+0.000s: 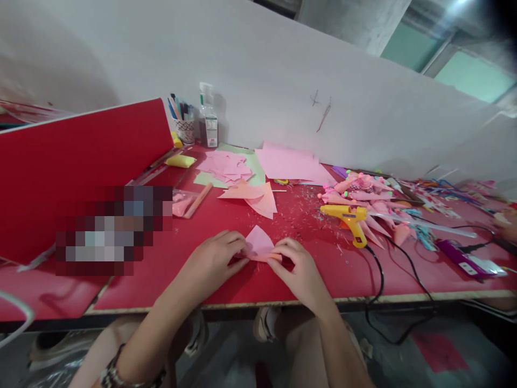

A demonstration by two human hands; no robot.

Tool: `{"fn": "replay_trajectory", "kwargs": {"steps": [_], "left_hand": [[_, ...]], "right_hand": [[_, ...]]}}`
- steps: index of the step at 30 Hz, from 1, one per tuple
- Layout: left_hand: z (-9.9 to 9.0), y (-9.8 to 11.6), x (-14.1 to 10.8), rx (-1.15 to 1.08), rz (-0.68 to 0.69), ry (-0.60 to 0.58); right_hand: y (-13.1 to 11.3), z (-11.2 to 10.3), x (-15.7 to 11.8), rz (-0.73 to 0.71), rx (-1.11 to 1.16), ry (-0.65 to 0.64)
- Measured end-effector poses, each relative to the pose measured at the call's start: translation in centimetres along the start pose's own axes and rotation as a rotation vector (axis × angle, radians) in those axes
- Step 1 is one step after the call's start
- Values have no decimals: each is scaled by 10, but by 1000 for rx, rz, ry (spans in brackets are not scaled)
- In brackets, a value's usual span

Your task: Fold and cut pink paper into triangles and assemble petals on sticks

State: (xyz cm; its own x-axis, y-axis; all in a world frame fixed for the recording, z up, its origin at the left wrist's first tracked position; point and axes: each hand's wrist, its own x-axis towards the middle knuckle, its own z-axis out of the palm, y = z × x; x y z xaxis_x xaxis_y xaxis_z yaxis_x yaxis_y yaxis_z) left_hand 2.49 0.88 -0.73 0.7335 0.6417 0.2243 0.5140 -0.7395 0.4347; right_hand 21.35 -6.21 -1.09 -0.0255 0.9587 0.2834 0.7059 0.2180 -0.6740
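A small pink paper piece [259, 241] lies at the middle front of the red table, its near edge rolled or folded up. My left hand [218, 256] pinches the left end of that edge between thumb and fingers. The right end is pinched by my right hand [298, 267]. Just beyond the paper are folded orange-pink paper pieces [262, 200]. To the right, a yellow glue gun [350, 220] lies on its side, its black cord hanging over the table edge.
Behind are pink sheets [288, 163], cut pink pieces [226, 166], a bottle [209, 124] and a pen cup [184, 130]. Paper cones [363, 188] and a purple power strip [464, 258] sit right. Another person's hand [504, 222] shows at the far right.
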Motion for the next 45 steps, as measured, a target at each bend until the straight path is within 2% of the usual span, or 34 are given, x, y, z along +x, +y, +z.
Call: {"fn": "replay_trajectory", "kwargs": {"steps": [5, 8, 10, 13, 17, 24, 28, 30, 34, 38, 42, 45], "left_hand": [[1, 10, 2, 104, -14, -23], [6, 21, 2, 233, -65, 41], [10, 26, 3, 299, -118, 98], [13, 31, 4, 317, -138, 135], [13, 31, 5, 262, -29, 122], [1, 18, -2, 109, 132, 62], [1, 11, -2, 131, 127, -57], [3, 12, 0, 164, 108, -87], [8, 22, 2, 260, 32, -74], [10, 30, 2, 293, -30, -125], [12, 31, 3, 261, 7, -101], [12, 26, 4, 195, 41, -78]], "right_hand": [[5, -4, -1, -5, -43, 29], [2, -4, -2, -33, -195, 162], [-3, -1, -3, -92, -288, 191], [-8, 7, -3, -182, -341, 88], [-6, 13, -1, -197, -227, 31], [-2, -4, -1, -144, 58, -11], [1, -11, -3, -122, 78, -72], [2, -11, -4, -117, 24, -58], [1, -12, -9, -146, -110, -29], [0, -17, -16, -154, -164, -16], [1, -17, -17, -156, -121, -100], [2, -14, -14, -94, -99, -127]]}}
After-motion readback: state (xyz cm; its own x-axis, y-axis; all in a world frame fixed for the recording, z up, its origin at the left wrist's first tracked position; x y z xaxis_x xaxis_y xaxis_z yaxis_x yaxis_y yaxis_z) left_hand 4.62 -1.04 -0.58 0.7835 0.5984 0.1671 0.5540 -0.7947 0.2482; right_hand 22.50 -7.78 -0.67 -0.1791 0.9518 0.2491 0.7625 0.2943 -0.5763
